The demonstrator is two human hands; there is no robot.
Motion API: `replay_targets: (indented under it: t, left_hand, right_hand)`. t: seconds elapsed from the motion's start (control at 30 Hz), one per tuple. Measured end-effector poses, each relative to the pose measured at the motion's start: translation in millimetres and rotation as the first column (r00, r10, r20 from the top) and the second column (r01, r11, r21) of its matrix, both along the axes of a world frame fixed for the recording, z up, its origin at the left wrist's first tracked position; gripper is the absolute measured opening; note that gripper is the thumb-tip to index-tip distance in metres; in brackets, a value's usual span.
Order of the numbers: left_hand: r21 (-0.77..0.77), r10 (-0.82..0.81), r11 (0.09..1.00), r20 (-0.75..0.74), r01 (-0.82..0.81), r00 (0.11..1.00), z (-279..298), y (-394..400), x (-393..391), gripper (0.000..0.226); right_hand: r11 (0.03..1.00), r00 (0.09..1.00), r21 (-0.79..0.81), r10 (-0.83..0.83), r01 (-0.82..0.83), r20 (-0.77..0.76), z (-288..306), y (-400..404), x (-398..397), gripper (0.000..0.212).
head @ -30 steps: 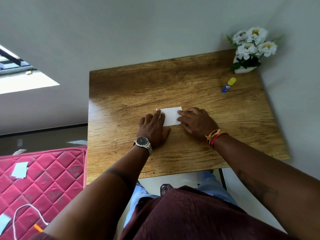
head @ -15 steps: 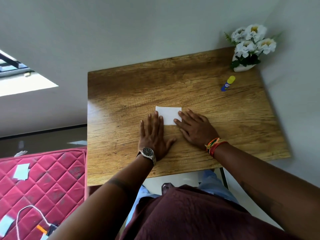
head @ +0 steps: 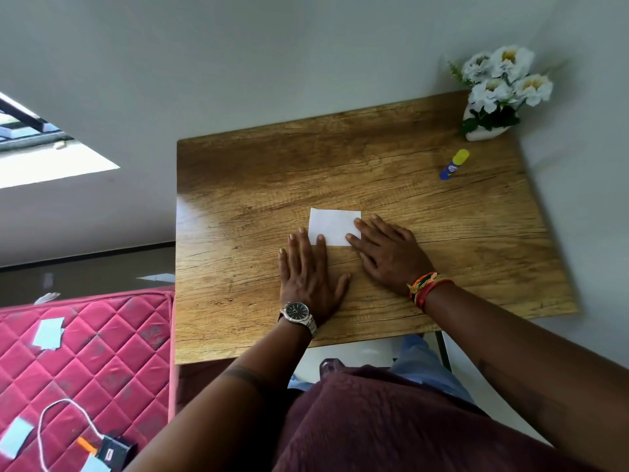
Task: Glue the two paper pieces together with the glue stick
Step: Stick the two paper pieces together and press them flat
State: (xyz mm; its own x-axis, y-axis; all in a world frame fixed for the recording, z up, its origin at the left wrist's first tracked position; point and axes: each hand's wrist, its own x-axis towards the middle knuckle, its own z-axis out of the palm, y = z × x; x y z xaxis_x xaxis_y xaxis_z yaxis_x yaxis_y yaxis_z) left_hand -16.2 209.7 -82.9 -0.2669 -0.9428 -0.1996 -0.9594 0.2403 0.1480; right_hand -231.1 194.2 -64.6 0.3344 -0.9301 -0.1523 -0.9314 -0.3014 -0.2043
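Single head-worn wide-angle view, looking steeply forward and down from close above the counter (head: pixel 238 185); forearms enter from the lower edge, wall beyond, mattress (head: pixel 85 352) at left.

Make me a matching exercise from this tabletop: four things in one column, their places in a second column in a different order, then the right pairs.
Things:
1. blue glue stick with yellow cap
2. white rectangular paper
3. white flowers in a white pot
4. silver wristwatch with a dark dial

Places:
A. far right corner of the wooden table
B. on the left hand's wrist
C. lying alone, just in front of the pot
D. mid-table, under fingertips of both hands, the right hand included

Pairs: 1-C, 2-D, 3-A, 4-B
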Motion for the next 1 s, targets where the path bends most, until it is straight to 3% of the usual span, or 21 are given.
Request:
replay_targets:
  t: [0.17, 0.37, 0.5, 0.63, 0.83, 0.9, 1.0]
  left_hand:
    - [0.021, 0.063, 0.998, 0.029, -0.064, 0.998, 6, 0, 3, 0.114]
    - [0.069, 0.085, 0.994, 0.034, -0.087, 0.996, 11, -2, -2, 0.118]
    - [0.073, 0.137, 0.989, -0.081, -0.132, 0.987, 16, -13, 3, 0.102]
    - [0.043, 0.018, 0.999, -0.122, -0.013, 0.992, 20, -28, 7, 0.085]
    - [0.041, 0.091, 0.996, -0.302, -0.082, 0.949, 25, -51, -2, 0.072]
    - [0.063, 0.159, 0.987, -0.400, -0.146, 0.902, 28, -62, -6, 0.071]
    - [0.263, 0.438, 0.899, -0.555, -0.351, 0.707, 35, -71, -15, 0.073]
  right_hand:
    - [1.000, 1.000, 0.028, -0.011, 0.011, 0.001, 1, -3, 0, 0.052]
    - [0.998, 0.997, 0.041, -0.058, 0.056, 0.049, 7, -4, 5, 0.047]
    - [0.994, 0.991, 0.066, -0.094, 0.088, 0.091, 14, -16, 7, 0.048]
    - [0.995, 0.989, 0.057, -0.089, 0.083, 0.120, 17, -26, 7, 0.045]
    - [0.996, 0.990, 0.033, -0.092, 0.088, 0.109, 18, -31, 8, 0.046]
    - [0.996, 0.989, 0.005, -0.085, 0.085, 0.121, 17, -29, 7, 0.046]
    - [0.995, 0.985, 0.010, -0.100, 0.100, 0.142, 15, -27, 8, 0.047]
